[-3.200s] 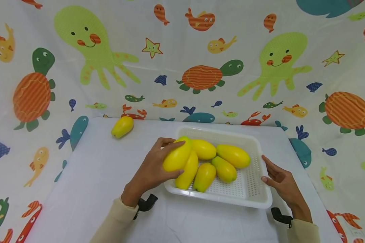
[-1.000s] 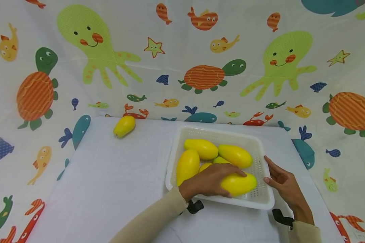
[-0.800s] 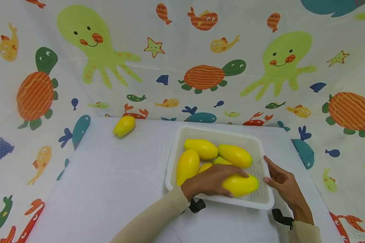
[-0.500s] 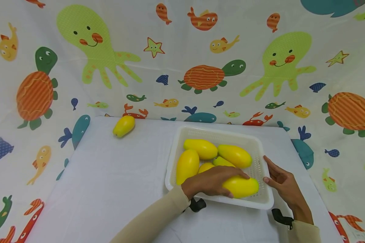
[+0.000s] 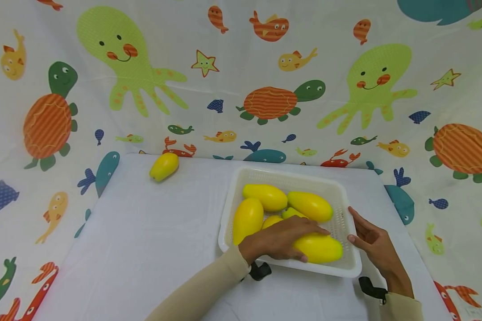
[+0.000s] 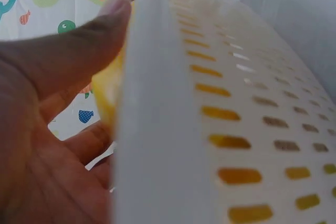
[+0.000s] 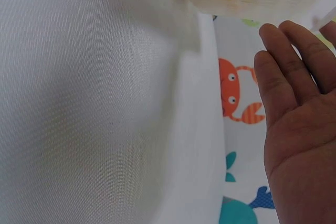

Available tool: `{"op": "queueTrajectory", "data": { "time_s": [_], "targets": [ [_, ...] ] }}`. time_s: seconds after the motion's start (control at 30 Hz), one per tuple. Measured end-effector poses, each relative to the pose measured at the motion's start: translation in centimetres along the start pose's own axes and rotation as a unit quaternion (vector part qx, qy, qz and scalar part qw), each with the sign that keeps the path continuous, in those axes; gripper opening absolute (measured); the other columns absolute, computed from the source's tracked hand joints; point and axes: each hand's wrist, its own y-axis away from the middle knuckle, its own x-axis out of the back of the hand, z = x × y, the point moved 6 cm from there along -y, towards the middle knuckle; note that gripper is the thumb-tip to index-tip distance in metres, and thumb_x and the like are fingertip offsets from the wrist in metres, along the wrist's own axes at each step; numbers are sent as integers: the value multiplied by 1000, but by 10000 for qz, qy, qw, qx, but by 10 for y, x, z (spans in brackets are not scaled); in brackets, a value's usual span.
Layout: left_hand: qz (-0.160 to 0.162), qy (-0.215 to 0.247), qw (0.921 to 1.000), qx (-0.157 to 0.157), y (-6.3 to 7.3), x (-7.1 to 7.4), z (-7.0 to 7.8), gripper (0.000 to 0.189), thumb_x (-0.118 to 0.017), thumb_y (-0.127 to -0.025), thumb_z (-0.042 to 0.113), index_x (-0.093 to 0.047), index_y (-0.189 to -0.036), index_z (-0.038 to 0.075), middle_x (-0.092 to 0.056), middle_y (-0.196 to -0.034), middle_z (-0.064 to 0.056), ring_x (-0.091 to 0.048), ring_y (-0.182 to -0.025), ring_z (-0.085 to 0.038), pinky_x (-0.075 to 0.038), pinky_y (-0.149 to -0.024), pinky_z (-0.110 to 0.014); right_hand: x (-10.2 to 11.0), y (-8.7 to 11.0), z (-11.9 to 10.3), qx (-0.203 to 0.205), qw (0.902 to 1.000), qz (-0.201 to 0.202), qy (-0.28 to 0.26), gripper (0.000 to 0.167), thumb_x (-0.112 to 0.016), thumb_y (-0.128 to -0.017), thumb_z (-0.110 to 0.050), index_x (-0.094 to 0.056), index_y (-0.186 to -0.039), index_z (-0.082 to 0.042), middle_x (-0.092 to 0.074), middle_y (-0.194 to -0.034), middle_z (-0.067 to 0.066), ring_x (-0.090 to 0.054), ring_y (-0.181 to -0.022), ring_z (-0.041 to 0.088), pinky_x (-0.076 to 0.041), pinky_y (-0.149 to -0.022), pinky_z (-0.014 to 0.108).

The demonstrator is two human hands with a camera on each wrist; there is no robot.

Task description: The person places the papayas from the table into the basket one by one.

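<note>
My left hand (image 5: pixel 281 238) reaches into a white perforated plastic basket (image 5: pixel 225 240) and grips a yellow papaya (image 5: pixel 319 248), fingers over its top and thumb on the near side. That papaya lies at the basket's front right. More papayas sit around it: one (image 5: pixel 247 219) at the left, one (image 5: pixel 265 197) at the back and one (image 5: pixel 310 206) at the back right; others are partly hidden under the hand. My right hand (image 5: pixel 375 243) touches the basket's right side with extended fingers; in the right wrist view its fingers (image 7: pixel 275 85) look nearly straight below the basket wall.
A single papaya (image 5: pixel 164 167) lies at the back left of the white-covered table (image 5: pixel 156 223). A curtain printed with sea animals (image 5: pixel 225 58) hangs behind and at both sides. Black wrist mounts (image 5: pixel 260 271) sit close to the basket's front edge.
From holding a papaya at the basket's left end, my left hand has moved right, to one at the front right. Over the last second, hand and papaya shifted slightly right. My right hand stayed put.
</note>
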Motion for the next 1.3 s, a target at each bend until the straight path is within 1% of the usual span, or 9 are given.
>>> {"op": "queueTrajectory", "data": {
  "time_s": [0.2,0.37,0.47,0.63,0.73,0.87,1.0,1.13,1.3],
  "targets": [
    [349,-51,9993,151,9,12,-1,78,-84,-91,35,-47,-160,30,-47,-165,10,-43,-153,-12,-32,-130,-33,1,1,-2,18,10000,42,-12,77,-69,-101,-3,-31,-167,-15,-34,-172,-9,-47,-135,-18,-52,-99,12],
    [716,327,9963,355,19,28,-7,68,-81,-94,38,-52,-155,32,-52,-161,12,-46,-150,-13,-35,-129,-38,1,0,-4,32,10000,84,25,77,-69,-101,-3,-31,-167,-14,-33,-173,-5,-47,-135,-18,-52,-99,12],
    [990,490,9933,352,24,38,-12,63,-79,-96,39,-55,-153,31,-55,-159,11,-47,-150,-14,-36,-129,-41,1,0,-4,41,10000,80,-11,77,-69,-101,-2,-31,-167,-14,-34,-172,-7,-47,-135,-18,-53,-98,12],
    [1440,479,9880,293,35,54,-17,61,-78,-96,40,-57,-153,27,-58,-156,7,-48,-147,-16,-39,-126,-41,1,0,-4,53,9999,65,-90,77,-69,-101,-2,-32,-167,-15,-33,-173,-5,-46,-136,-18,-52,-99,12],
    [1747,548,9824,358,43,65,-21,60,-78,-96,39,-58,-151,26,-59,-154,7,-49,-145,-18,-42,-124,-45,1,0,-3,68,9999,57,-130,77,-69,-101,-1,-32,-167,-14,-32,-173,-5,-46,-136,-18,-51,-100,12],
    [2217,642,9718,487,52,78,-31,56,-79,-95,34,-61,-148,26,-61,-151,5,-50,-143,-20,-44,-121,-50,0,0,-3,72,9999,55,-119,77,-69,-101,-1,-32,-167,-14,-33,-173,-7,-47,-136,-17,-52,-99,12],
    [2603,654,9605,730,60,89,-43,56,-81,-93,35,-63,-146,27,-62,-149,5,-51,-142,-21,-45,-120,-54,0,0,-3,78,9999,47,-105,77,-69,-101,-1,-33,-167,-15,-34,-172,-7,-48,-136,-17,-52,-99,13],
    [2897,666,9503,928,67,97,-54,57,-83,-91,37,-65,-144,29,-63,-148,5,-52,-140,-21,-48,-117,-55,0,0,-2,77,9999,48,-107,76,-69,-101,-1,-33,-167,-17,-34,-172,-8,-48,-136,-17,-52,-99,12],
    [3152,643,9420,959,75,106,-64,58,-84,-89,37,-66,-143,25,-65,-146,2,-54,-138,-24,-53,-111,-56,-1,0,-2,81,9999,66,-83,77,-69,-101,-1,-34,-167,-17,-34,-172,-8,-48,-136,-16,-52,-100,12]
  ]
}}
